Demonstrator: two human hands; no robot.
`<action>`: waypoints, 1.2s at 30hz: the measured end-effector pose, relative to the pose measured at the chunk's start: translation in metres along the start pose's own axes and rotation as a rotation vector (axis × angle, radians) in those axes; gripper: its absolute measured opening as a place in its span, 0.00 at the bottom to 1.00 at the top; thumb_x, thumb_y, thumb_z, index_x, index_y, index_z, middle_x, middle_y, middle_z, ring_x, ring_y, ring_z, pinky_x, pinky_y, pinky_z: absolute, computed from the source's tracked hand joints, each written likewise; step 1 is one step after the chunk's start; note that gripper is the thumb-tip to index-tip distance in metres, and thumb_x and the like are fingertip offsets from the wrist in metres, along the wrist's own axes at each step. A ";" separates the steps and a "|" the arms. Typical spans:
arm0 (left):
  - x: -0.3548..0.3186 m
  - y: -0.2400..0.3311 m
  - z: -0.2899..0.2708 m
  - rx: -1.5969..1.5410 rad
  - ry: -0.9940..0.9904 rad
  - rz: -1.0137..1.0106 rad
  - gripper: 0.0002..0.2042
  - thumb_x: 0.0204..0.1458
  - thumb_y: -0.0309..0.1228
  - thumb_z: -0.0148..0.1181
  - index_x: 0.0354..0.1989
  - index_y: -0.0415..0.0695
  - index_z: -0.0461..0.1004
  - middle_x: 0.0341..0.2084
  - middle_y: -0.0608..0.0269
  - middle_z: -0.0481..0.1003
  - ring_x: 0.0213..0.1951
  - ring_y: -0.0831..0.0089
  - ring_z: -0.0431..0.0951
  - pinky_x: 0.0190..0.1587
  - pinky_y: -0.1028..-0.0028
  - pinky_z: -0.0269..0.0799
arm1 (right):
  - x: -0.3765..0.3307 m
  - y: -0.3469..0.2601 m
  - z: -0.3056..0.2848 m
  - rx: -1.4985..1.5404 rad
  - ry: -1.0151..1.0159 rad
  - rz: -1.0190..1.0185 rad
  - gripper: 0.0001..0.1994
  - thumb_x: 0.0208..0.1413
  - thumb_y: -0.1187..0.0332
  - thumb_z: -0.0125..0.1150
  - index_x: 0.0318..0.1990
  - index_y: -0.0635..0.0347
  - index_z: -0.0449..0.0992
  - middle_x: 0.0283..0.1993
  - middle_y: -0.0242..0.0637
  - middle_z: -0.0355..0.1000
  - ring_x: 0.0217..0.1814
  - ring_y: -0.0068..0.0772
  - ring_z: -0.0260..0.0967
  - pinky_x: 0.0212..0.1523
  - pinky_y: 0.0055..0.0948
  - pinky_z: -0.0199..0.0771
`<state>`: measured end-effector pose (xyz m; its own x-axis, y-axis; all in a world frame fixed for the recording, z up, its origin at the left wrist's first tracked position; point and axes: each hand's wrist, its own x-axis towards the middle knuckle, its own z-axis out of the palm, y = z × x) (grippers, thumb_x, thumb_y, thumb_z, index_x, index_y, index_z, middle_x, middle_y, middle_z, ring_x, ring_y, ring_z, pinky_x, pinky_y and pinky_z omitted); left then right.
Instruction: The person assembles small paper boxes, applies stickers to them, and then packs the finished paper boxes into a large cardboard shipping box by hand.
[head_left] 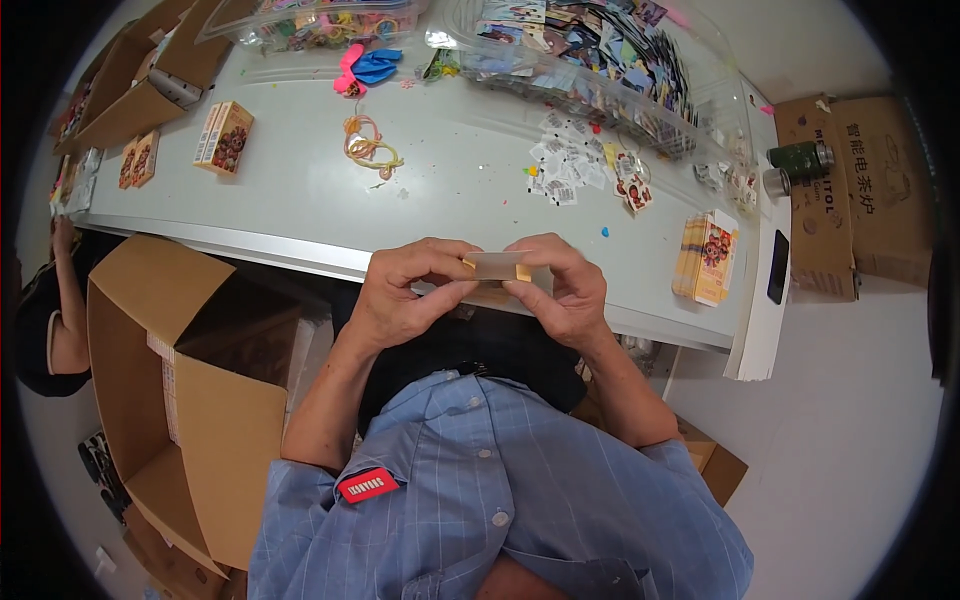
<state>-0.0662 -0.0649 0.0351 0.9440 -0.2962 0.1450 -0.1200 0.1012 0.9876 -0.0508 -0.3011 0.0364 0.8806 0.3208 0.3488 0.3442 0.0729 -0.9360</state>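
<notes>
My left hand (412, 292) and my right hand (562, 290) meet over the table's near edge. Between them is a small paper carton (500, 264), pinched at both ends by thumbs and fingers. Its pale inside faces up, and yellow-orange shows at its sides. The fingers cover much of its outer faces. To the right of my right hand stands a stack of yellow printed cartons (706, 258), which look flattened. Farther off at the left, a few upright printed boxes (225, 138) stand together on the table.
Clear plastic bins of cards (590, 60) and colourful trinkets (330, 22) line the back. Small white packets (565, 160) and looped bands (368, 148) lie on the table (450, 200). A large open cardboard box (235, 440) is at my left, near another person's arm (68, 310).
</notes>
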 end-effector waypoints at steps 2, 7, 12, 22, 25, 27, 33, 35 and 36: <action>-0.001 -0.001 0.005 -0.115 0.058 -0.056 0.11 0.52 0.17 0.66 0.43 0.38 0.81 0.46 0.54 0.80 0.41 0.74 0.81 0.41 0.76 0.79 | -0.004 -0.005 0.007 0.085 0.039 0.088 0.14 0.51 0.84 0.67 0.46 0.64 0.78 0.49 0.46 0.77 0.53 0.38 0.75 0.56 0.33 0.73; 0.004 0.009 0.008 -0.225 0.097 -0.151 0.15 0.53 0.19 0.66 0.50 0.41 0.80 0.46 0.56 0.79 0.42 0.76 0.80 0.41 0.78 0.79 | 0.000 0.001 -0.007 -0.018 -0.073 -0.006 0.16 0.52 0.85 0.66 0.49 0.64 0.79 0.50 0.47 0.77 0.54 0.38 0.74 0.55 0.33 0.74; 0.011 0.007 0.002 -0.019 -0.048 0.081 0.15 0.55 0.22 0.66 0.51 0.41 0.80 0.46 0.57 0.77 0.42 0.76 0.78 0.38 0.80 0.78 | 0.006 -0.004 -0.007 -0.121 -0.123 -0.116 0.16 0.48 0.83 0.70 0.46 0.60 0.83 0.51 0.47 0.77 0.51 0.38 0.76 0.50 0.33 0.77; 0.014 0.007 0.002 0.110 -0.010 -0.009 0.09 0.57 0.24 0.66 0.46 0.42 0.82 0.40 0.59 0.79 0.40 0.74 0.79 0.36 0.79 0.76 | 0.006 -0.006 -0.005 -0.169 -0.084 0.024 0.14 0.51 0.82 0.68 0.46 0.66 0.81 0.47 0.46 0.79 0.48 0.35 0.76 0.51 0.31 0.75; 0.016 0.011 0.004 0.185 -0.004 0.026 0.10 0.57 0.22 0.64 0.47 0.39 0.81 0.42 0.55 0.78 0.41 0.72 0.81 0.34 0.78 0.80 | 0.005 -0.004 -0.003 -0.141 -0.056 0.030 0.12 0.53 0.82 0.67 0.45 0.66 0.82 0.47 0.45 0.79 0.48 0.34 0.76 0.50 0.30 0.75; 0.017 0.018 0.006 0.215 0.000 0.032 0.09 0.57 0.21 0.64 0.46 0.40 0.82 0.41 0.56 0.79 0.40 0.72 0.81 0.32 0.77 0.79 | 0.005 -0.005 -0.001 -0.125 -0.025 0.045 0.10 0.55 0.82 0.66 0.45 0.66 0.82 0.46 0.45 0.79 0.47 0.33 0.76 0.49 0.30 0.75; 0.020 0.012 0.002 0.254 -0.018 0.054 0.08 0.57 0.22 0.65 0.45 0.41 0.82 0.39 0.59 0.80 0.39 0.74 0.80 0.31 0.78 0.78 | 0.006 -0.005 0.002 -0.105 0.000 0.050 0.09 0.56 0.82 0.65 0.44 0.65 0.82 0.45 0.44 0.79 0.46 0.33 0.76 0.50 0.29 0.74; 0.022 0.017 0.002 0.219 -0.023 0.012 0.08 0.57 0.22 0.65 0.45 0.40 0.82 0.39 0.59 0.80 0.39 0.74 0.80 0.32 0.78 0.78 | 0.006 -0.003 0.001 -0.104 -0.003 0.048 0.09 0.56 0.82 0.65 0.44 0.65 0.82 0.45 0.44 0.79 0.46 0.33 0.76 0.50 0.29 0.74; 0.022 0.019 0.002 0.184 -0.028 -0.027 0.08 0.57 0.22 0.65 0.44 0.40 0.83 0.39 0.59 0.80 0.39 0.74 0.80 0.34 0.78 0.77 | 0.007 -0.003 0.000 -0.103 -0.007 0.044 0.09 0.56 0.82 0.65 0.44 0.65 0.82 0.45 0.44 0.79 0.46 0.33 0.76 0.50 0.29 0.74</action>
<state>-0.0483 -0.0715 0.0575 0.9391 -0.3232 0.1170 -0.1510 -0.0822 0.9851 -0.0460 -0.2989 0.0411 0.8932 0.3282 0.3073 0.3378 -0.0389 -0.9404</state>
